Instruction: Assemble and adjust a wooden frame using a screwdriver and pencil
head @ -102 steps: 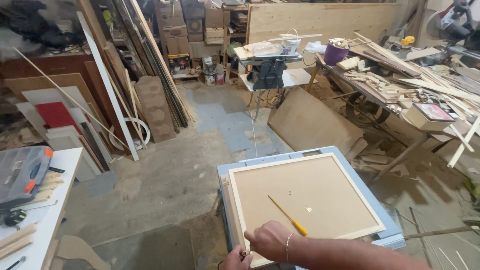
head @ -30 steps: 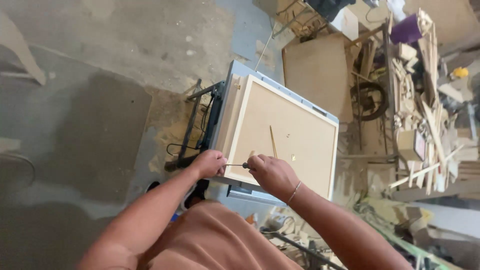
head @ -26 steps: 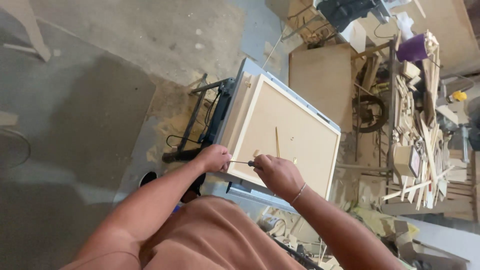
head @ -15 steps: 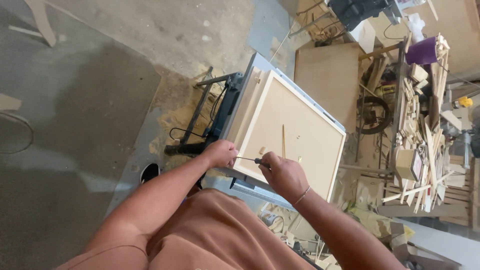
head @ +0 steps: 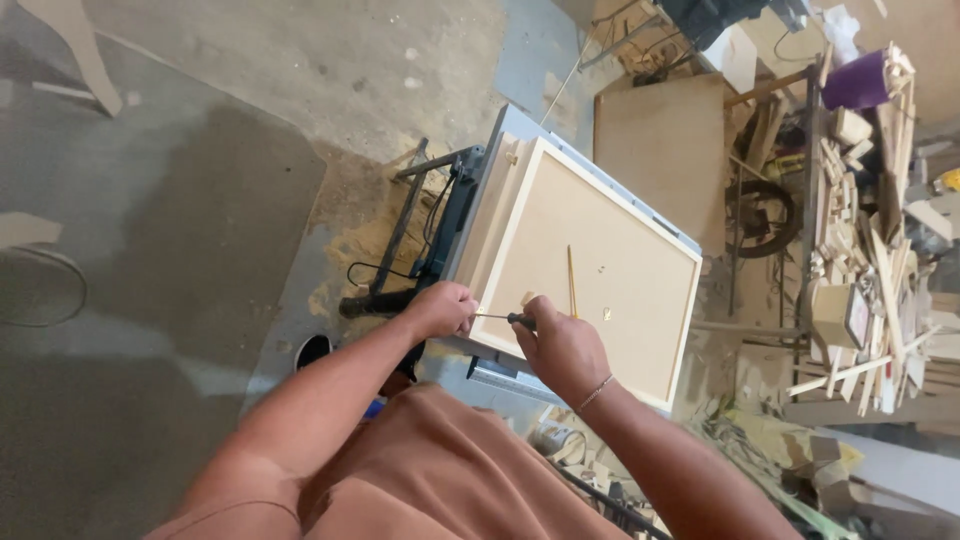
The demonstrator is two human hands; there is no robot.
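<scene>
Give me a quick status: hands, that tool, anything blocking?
Left hand pinching screwdriver tip at frame edge. Right hand gripping handle. Pencil lies clear.

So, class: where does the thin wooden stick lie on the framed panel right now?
In the head view, the thin wooden stick lies on the framed panel, just beyond the right hand.

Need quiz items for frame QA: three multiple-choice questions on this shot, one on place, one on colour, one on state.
1. Where does the pencil lie?
A. on the framed panel
B. on the floor
C. on the cluttered bench
2. What colour is the tub at top right?
A. green
B. purple
C. white
3. What is the right hand doing?
A. hanging free
B. resting flat
C. gripping a dark-handled tool

Answers: A, the pencil rests on the board inside the frame. B, the tub is plainly purple. C, its fingers close round the handle, with the shaft reaching the left hand.
</scene>
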